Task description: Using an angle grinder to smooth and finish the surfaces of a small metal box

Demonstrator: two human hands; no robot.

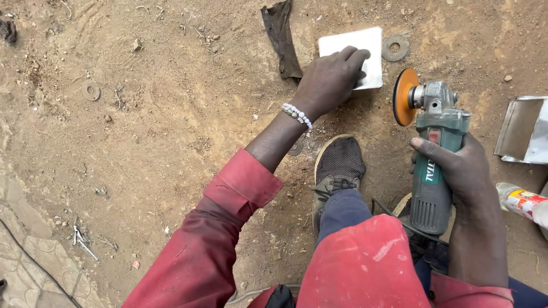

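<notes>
My left hand (331,77) reaches forward and presses down on a white square plate (359,44) lying on the dirt ground; the fingers lie over its near edge. A white bead bracelet sits on that wrist. My right hand (456,168) grips the green body of an angle grinder (435,154), whose orange disc (404,97) stands on edge just right of the white plate, apart from it. Its black cord runs back under my leg.
A dark strip of rag or leather (281,37) lies left of the plate and a used grinding disc (395,47) to its right. Folded sheet metal (525,131) sits at the right edge, a tube (522,201) below it. My shoe (337,171) is planted centre.
</notes>
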